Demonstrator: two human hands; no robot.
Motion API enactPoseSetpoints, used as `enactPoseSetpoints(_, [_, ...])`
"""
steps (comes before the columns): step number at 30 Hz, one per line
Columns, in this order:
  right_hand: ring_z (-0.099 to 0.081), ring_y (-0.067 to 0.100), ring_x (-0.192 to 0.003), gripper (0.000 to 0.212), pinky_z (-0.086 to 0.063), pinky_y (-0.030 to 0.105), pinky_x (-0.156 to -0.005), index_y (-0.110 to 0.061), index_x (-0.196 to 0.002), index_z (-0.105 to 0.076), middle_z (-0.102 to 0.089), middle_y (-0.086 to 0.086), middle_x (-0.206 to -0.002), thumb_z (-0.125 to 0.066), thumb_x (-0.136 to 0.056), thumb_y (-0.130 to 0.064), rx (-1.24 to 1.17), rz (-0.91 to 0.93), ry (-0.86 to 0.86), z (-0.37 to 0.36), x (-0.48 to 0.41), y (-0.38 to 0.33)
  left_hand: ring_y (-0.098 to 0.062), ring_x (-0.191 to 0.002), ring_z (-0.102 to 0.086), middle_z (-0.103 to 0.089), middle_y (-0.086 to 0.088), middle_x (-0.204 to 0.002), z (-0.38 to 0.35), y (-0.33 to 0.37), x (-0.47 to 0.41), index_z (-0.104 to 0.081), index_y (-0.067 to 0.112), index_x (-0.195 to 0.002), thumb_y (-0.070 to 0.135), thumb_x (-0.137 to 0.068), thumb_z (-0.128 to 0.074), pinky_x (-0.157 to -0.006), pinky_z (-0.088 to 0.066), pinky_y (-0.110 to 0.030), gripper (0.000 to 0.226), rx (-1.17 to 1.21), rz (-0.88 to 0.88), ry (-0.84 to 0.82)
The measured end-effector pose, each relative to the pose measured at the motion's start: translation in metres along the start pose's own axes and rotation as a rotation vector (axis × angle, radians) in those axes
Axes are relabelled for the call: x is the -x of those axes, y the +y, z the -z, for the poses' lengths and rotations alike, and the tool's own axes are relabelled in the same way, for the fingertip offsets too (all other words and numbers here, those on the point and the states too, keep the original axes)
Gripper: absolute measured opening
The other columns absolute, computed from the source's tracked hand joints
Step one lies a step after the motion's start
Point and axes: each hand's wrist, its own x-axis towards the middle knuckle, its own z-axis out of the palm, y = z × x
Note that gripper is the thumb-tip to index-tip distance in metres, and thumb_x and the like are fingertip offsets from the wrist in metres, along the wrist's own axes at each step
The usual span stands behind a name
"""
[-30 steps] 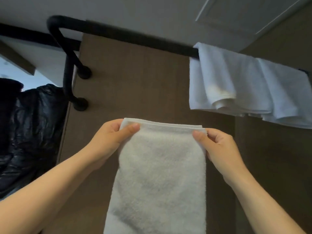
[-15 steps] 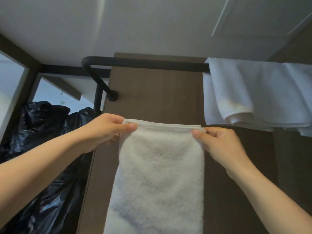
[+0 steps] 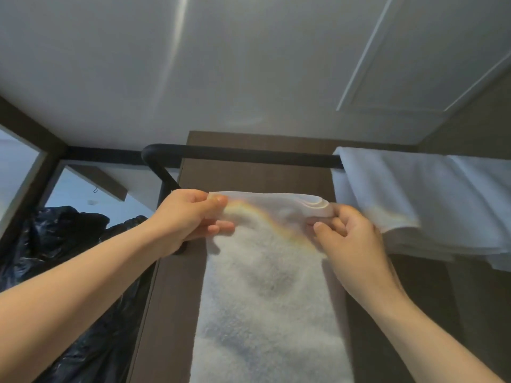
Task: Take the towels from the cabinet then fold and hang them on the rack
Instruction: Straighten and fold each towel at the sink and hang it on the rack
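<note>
Hands: both risen closer under rack than half a second ago; towel top edge now bunched, layers fanned.
Left hand: pinches towel's top left corner, just below rack.
Right hand: fingers curled round top right corner, gripping.
Towel: folded, hangs from both hands below rack, not over it yet.
Rack: bare left part; hanging step, next likely lift edge over bar, drape evenly.
Hung towel: over rack's right end.
Bags: black, below-left of rack.

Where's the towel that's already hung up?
Head view, upper right: the hung towel drapes over the black rack bar, just right of the right hand pinching the held towel.
</note>
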Motion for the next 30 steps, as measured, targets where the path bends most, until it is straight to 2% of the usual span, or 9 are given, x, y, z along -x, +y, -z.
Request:
enactPoseSetpoints(2, [-0.063,-0.011,-0.091,0.025,-0.048,0.003,-0.066,-0.029,-0.115,-0.062,-0.071,-0.019,-0.099,-0.06,-0.091,-0.021,0.09,0.093,0.018,0.0,-0.004,-0.005,-0.027,-0.085,-0.074,-0.076,-0.01,-0.094,0.0,-0.001,-0.003,-0.067,0.007,-0.107,0.028,-0.092,-0.061,-0.062,-0.06,-0.024,0.026,0.029,-0.072,-0.016])
enactPoseSetpoints(8, [-0.064,-0.003,-0.1,0.032,-0.044,-0.001,-0.077,-0.025,-0.119,-0.058,-0.069,-0.012,-0.11,-0.062,-0.09,-0.014,0.209,0.257,0.027,0.001,-0.035,-0.015,-0.027,-0.087,-0.074,-0.074,-0.013,-0.103,-0.008,0.006,-0.027,-0.065,0.005,-0.108,0.023,-0.094,-0.059,-0.079,-0.061,-0.039,0.024,0.015,-0.275,0.099])
enactPoseSetpoints(12, [-0.065,0.013,-0.111,0.054,-0.044,0.017,-0.096,-0.009,-0.137,-0.049,-0.068,0.005,-0.12,-0.065,-0.085,-0.004,0.325,0.397,0.089,-0.001,-0.07,-0.019,-0.028,-0.086,-0.074,-0.073,-0.016,-0.102,-0.016,0.026,-0.047,-0.064,-0.002,-0.106,0.017,-0.094,-0.062,-0.08,-0.06,-0.037,0.023,0.054,-0.412,0.155])
enactPoseSetpoints(15, [-0.062,0.02,-0.116,0.056,-0.045,0.031,-0.103,-0.006,-0.139,-0.045,-0.066,0.01,-0.124,-0.066,-0.087,-0.006,0.349,0.439,0.091,-0.002,-0.1,-0.024,-0.022,-0.082,-0.074,-0.071,-0.02,-0.103,-0.024,0.046,-0.065,-0.062,-0.007,-0.108,0.013,-0.093,-0.064,-0.078,-0.06,-0.031,0.025,0.029,-0.49,0.215])
enactPoseSetpoints(17, [-0.06,0.022,-0.119,0.053,-0.045,0.039,-0.104,-0.006,-0.138,-0.043,-0.064,0.01,-0.127,-0.064,-0.089,-0.009,0.361,0.448,0.101,-0.002,-0.12,-0.026,-0.021,-0.087,-0.072,-0.071,-0.017,-0.106,-0.03,0.062,-0.08,-0.063,-0.002,-0.108,0.015,-0.091,-0.066,-0.081,-0.059,-0.033,0.024,-0.101,-0.55,0.239])
enactPoseSetpoints(19, [-0.058,0.024,-0.12,0.052,-0.043,0.036,-0.103,-0.006,-0.138,-0.042,-0.061,0.011,-0.129,-0.063,-0.09,-0.013,0.412,0.433,0.117,-0.003,-0.139,-0.026,-0.026,-0.1,-0.065,-0.069,-0.012,-0.112,-0.035,0.075,-0.097,-0.062,0.009,-0.112,0.022,-0.089,-0.068,-0.081,-0.051,-0.033,0.027,-0.364,-0.543,0.275])
enactPoseSetpoints(23, [-0.058,0.028,-0.118,0.05,-0.044,0.036,-0.097,-0.006,-0.136,-0.04,-0.062,0.01,-0.126,-0.061,-0.093,-0.021,0.497,0.336,0.06,-0.009,-0.16,-0.027,-0.028,-0.115,-0.055,-0.058,-0.012,-0.129,-0.044,0.082,-0.122,-0.05,0.01,-0.131,0.036,-0.091,-0.063,-0.076,-0.035,-0.027,0.05,-0.687,-0.482,0.299])
enactPoseSetpoints(27, [-0.053,0.035,-0.119,0.052,-0.041,0.037,-0.087,-0.007,-0.145,-0.029,-0.059,0.017,-0.128,-0.042,-0.1,-0.029,0.749,0.293,-0.028,-0.014,-0.167,-0.033,-0.031,-0.126,-0.049,-0.048,-0.014,-0.141,-0.045,0.08,-0.13,-0.033,0.016,-0.144,0.039,-0.094,-0.057,-0.094,-0.038,-0.031,0.06,-0.752,-0.452,0.312])
enactPoseSetpoints(30, [-0.054,0.034,-0.117,0.033,-0.039,0.038,-0.09,-0.011,-0.113,-0.054,-0.059,0.02,-0.127,-0.032,-0.103,-0.035,0.893,0.308,-0.093,-0.016,-0.167,-0.034,-0.035,-0.129,-0.047,-0.043,-0.014,-0.146,-0.043,0.073,-0.127,-0.02,0.024,-0.148,0.049,-0.098,-0.041,-0.101,-0.038,-0.041,0.06,-0.958,-0.427,0.334])
